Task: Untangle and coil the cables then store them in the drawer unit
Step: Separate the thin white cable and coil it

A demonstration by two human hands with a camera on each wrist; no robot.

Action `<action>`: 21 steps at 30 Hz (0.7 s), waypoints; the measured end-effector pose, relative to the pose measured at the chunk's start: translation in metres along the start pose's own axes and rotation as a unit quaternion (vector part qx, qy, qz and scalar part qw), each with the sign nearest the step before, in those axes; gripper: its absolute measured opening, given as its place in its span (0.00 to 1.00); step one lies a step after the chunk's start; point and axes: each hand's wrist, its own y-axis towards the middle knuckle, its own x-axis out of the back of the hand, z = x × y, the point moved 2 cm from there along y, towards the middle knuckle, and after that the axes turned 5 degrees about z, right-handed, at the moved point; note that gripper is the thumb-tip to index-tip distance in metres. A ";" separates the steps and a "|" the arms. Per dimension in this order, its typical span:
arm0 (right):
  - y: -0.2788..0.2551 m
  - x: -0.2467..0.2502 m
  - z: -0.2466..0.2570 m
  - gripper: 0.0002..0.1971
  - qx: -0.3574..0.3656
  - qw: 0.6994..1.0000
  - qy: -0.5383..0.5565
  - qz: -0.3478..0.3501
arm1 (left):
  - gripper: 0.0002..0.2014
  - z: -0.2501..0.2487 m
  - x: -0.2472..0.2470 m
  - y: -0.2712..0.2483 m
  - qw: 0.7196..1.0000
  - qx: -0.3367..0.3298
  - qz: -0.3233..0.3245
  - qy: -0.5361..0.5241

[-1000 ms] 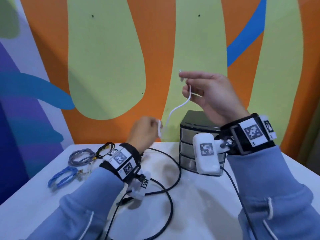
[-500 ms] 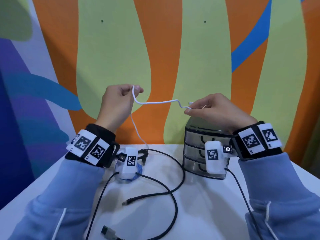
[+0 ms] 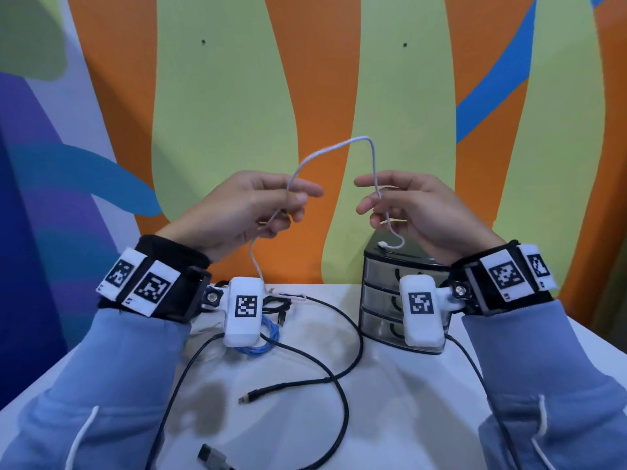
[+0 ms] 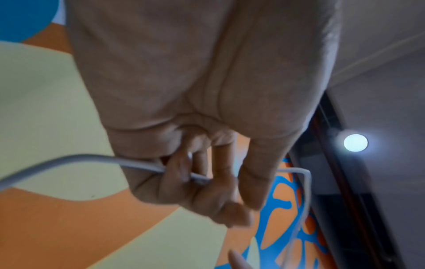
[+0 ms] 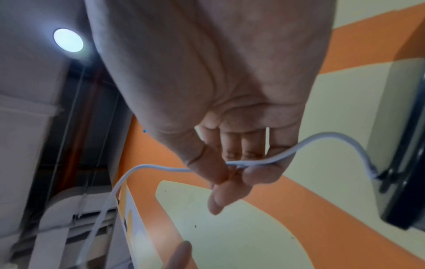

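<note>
A thin white cable [image 3: 339,147] arches in the air between both hands, above the table. My left hand [image 3: 251,205] pinches it on the left; its tail drops to the table behind the wrist camera. In the left wrist view the white cable [image 4: 138,163] passes under the curled fingers [image 4: 184,174]. My right hand [image 3: 407,205] pinches the other end, and the white plug [image 3: 383,245] dangles just below. The right wrist view shows thumb and fingers closed on the white cable [image 5: 253,162]. The small drawer unit [image 3: 383,300], dark top and three clear drawers, stands under the right hand.
A long black cable [image 3: 346,368] loops loosely over the white table [image 3: 390,418], its USB plug [image 3: 212,457] near the front edge. A coiled blue cable [image 3: 268,337] and a small black bundle [image 3: 281,307] lie behind the left wrist. The painted wall is close behind.
The left hand came down and right, closer to the right hand. The white cable, stretched nearly level before, now bows up into an arch. More of it hangs below the right hand.
</note>
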 end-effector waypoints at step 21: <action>0.010 -0.005 0.011 0.17 0.078 0.951 0.298 -0.014 | 0.12 0.002 -0.031 0.006 0.910 0.028 -0.035 0.412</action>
